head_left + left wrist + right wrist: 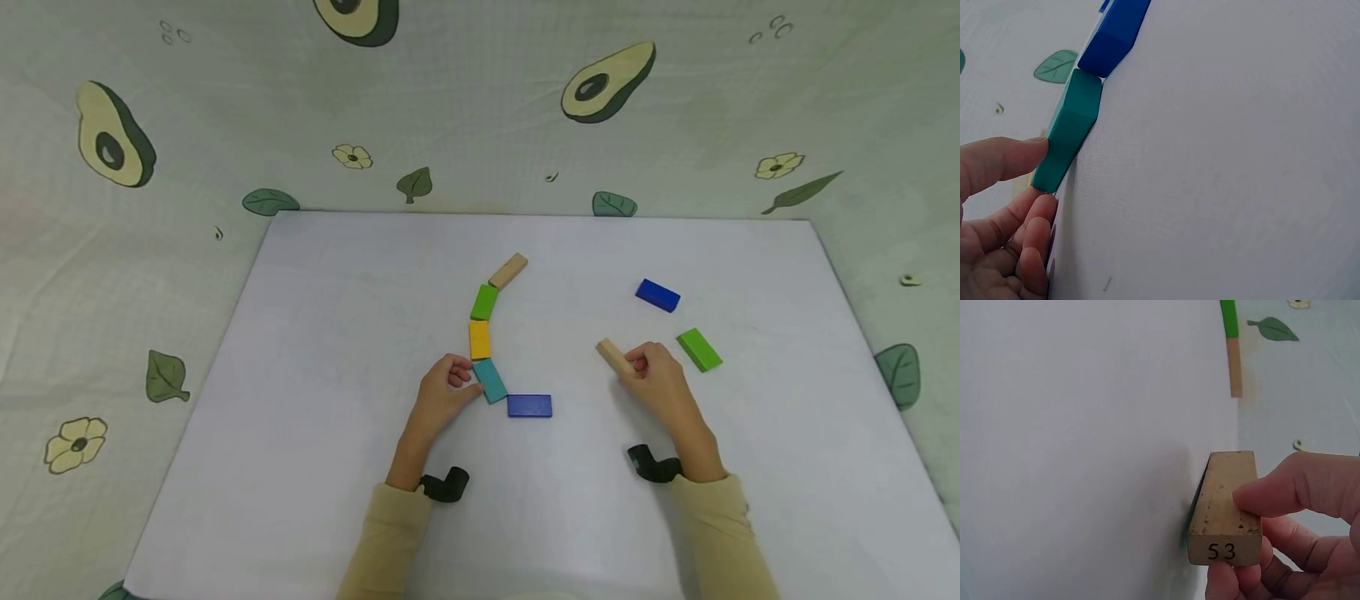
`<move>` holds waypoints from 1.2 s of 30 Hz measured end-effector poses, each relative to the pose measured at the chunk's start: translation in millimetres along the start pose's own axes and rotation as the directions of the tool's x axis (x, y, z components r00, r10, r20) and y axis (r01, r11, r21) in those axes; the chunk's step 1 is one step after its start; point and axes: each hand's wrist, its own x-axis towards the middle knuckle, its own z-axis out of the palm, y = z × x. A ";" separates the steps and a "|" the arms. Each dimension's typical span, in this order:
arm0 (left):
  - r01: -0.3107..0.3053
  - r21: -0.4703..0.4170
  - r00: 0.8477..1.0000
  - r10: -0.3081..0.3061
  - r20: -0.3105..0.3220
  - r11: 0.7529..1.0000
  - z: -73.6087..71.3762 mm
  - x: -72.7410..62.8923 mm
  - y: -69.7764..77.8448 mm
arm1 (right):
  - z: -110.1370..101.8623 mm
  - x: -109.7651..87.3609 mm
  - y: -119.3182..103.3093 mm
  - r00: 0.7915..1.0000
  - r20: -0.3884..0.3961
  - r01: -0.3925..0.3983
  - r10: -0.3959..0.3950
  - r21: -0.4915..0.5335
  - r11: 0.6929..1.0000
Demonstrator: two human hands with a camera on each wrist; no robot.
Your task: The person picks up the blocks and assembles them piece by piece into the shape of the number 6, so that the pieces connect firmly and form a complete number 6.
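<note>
Flat on the white table, a curved row of blocks runs end to end: a plain wooden block [508, 271], a green block [483, 302], a yellow-orange block [480, 340], a teal block [490, 381] and a blue-violet block [529, 406]. My left hand [444, 395] pinches the teal block; the left wrist view shows the thumb on its side and a fingertip at its end. Farther right, my right hand [660, 385] grips another wooden block [1225, 494] between thumb and fingers, its end printed "53". That block appears raised off the table.
Right of the row lie a loose dark blue block [657, 295] and a loose green block [699, 349]. The white tabletop [360, 292] is bordered by cloth [480, 100] patterned with avocados, leaves and flowers. Each wrist carries a black camera mount [447, 485].
</note>
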 end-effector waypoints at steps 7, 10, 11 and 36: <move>0.007 -0.003 1.000 -0.007 0.000 1.000 0.6 0.8 -0.7 | 2.1 -2.0 -6.0 0.998 0.062 0.020 -0.022 0.029 0.999; 0.001 -0.005 1.000 -0.001 0.000 1.000 0.6 0.8 -0.9 | 2.6 -4.7 -9.3 0.996 0.075 0.038 -0.041 0.039 0.998; -0.001 -0.007 1.000 0.001 0.001 1.000 0.6 0.9 -1.0 | 3.1 -5.2 -9.9 0.996 0.075 0.044 -0.047 0.043 0.998; 0.009 0.004 1.000 -0.009 -0.005 1.000 1.3 1.6 -0.3 | 18.4 -1.3 -13.8 0.970 0.229 -0.134 0.085 0.204 0.970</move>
